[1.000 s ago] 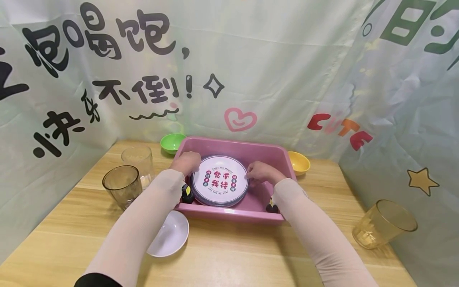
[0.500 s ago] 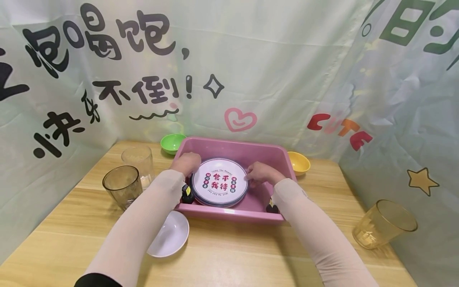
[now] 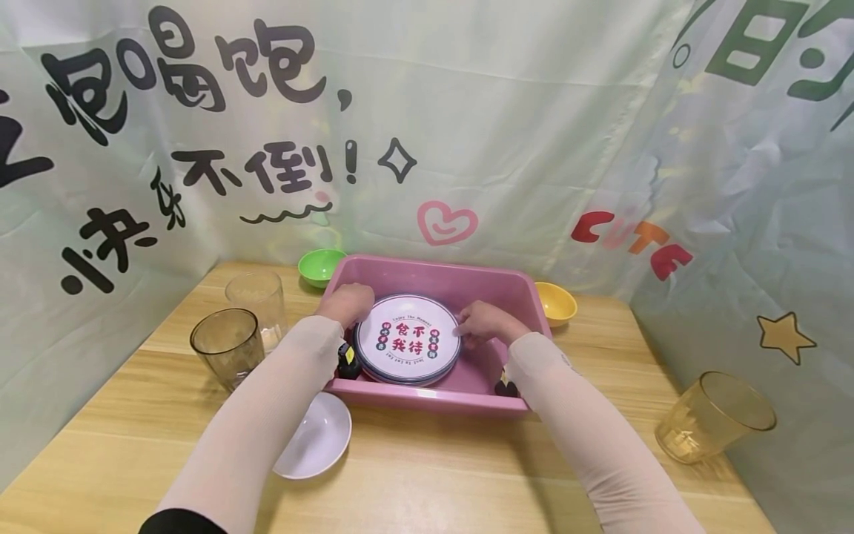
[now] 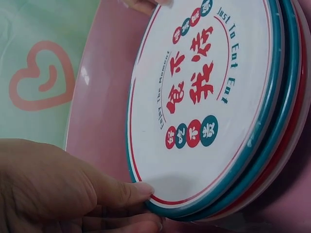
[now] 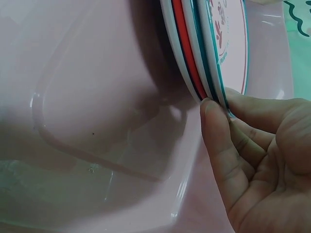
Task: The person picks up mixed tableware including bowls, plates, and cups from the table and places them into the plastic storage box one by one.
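Observation:
A stack of several round plates [image 3: 408, 337] sits in a pink plastic tub [image 3: 427, 400]. The top plate is white with red lettering and a teal rim; a red edge shows lower in the stack. At the left rim my left hand [image 3: 349, 302] pinches the plates, thumb [image 4: 129, 193] on the upper face and fingers underneath. My right hand [image 3: 490, 322] grips the opposite rim; in the right wrist view its thumb and a fingertip [image 5: 211, 109] bracket the plate edges. How many plates each hand grips, I cannot tell.
On the left stand a brown glass [image 3: 227, 345] and a clear glass [image 3: 256, 297]. A white bowl [image 3: 316, 437] is partly behind the left sleeve. Green [image 3: 320, 267] and yellow bowls [image 3: 557, 302] flank the tub; an amber glass [image 3: 714, 415] stands right. A printed curtain [image 3: 467, 133] encloses the table.
Since a second ago the top plate has lowered slightly towards the tub's near side. Both hands stay almost where they were at its rims; the last half second shows hardly any movement.

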Tool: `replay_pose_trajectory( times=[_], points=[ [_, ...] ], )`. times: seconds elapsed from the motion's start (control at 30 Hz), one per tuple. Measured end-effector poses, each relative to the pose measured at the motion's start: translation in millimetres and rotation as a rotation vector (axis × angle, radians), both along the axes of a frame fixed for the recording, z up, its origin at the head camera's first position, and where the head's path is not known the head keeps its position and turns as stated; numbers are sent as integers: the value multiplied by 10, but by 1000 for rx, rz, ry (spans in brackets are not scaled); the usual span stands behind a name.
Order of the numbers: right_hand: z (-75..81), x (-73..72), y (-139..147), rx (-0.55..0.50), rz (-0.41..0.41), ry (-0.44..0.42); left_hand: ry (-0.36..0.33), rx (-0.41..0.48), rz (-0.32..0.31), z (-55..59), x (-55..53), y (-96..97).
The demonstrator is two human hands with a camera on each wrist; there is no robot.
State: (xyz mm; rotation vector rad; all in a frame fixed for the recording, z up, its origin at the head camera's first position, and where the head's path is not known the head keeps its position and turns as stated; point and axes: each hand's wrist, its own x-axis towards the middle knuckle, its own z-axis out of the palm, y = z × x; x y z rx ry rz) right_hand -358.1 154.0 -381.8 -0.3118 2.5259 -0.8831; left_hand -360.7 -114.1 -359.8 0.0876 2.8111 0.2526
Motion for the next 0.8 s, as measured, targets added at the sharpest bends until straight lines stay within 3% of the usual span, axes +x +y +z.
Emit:
replay_pose_trajectory(
  times=[0.2,0.47,0.8],
  points=[
    [9,3,14,20,24,19,-21,42,26,11,26,0],
    [93,17,22,2,40,31,-8,75,14,70,84,-3],
    [276,45,53,0,6,57,95,40,-152,212,124,-85]
  ],
)
